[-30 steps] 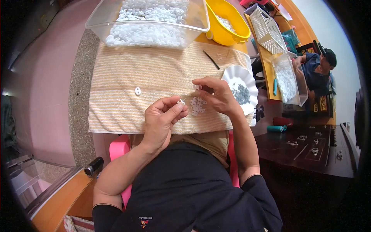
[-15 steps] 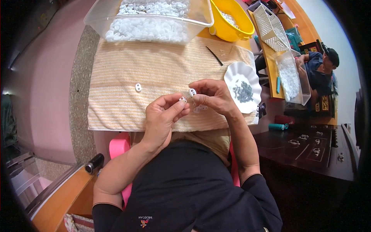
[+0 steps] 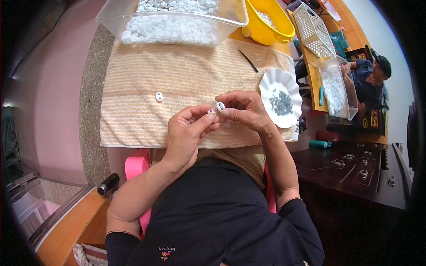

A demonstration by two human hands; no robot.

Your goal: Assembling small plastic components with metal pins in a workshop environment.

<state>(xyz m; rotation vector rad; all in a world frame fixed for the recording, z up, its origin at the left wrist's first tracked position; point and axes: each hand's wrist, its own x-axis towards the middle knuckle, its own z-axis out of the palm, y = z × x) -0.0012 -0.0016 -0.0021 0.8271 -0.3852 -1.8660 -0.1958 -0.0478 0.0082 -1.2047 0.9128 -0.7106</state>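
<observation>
Between the thumb and fingertips of my right hand [image 3: 246, 109] is a white oval piece with two holes [image 3: 220, 106]. My left hand [image 3: 190, 129] pinches a small whitish clear piece [image 3: 211, 112] right beside it; whether the two pieces touch, I cannot tell. Some small clear pieces [image 3: 229, 123] lie on the towel, partly hidden beneath my right hand. A second white two-hole piece [image 3: 159, 96] rests alone on the striped towel [image 3: 133, 119], left of my hands.
Right of my hands stands a white scalloped plate [image 3: 269, 79] with small dark grey pieces [image 3: 281, 103]. A thin black stick [image 3: 248, 61] lies above it. At the back are a clear bin [image 3: 171, 18] of white pieces and a yellow basin [image 3: 271, 33]. Another person [image 3: 370, 82] sits far right.
My hands have come slightly closer together, so the small clear piece is now right by the white two-hole piece. The view has shifted a little.
</observation>
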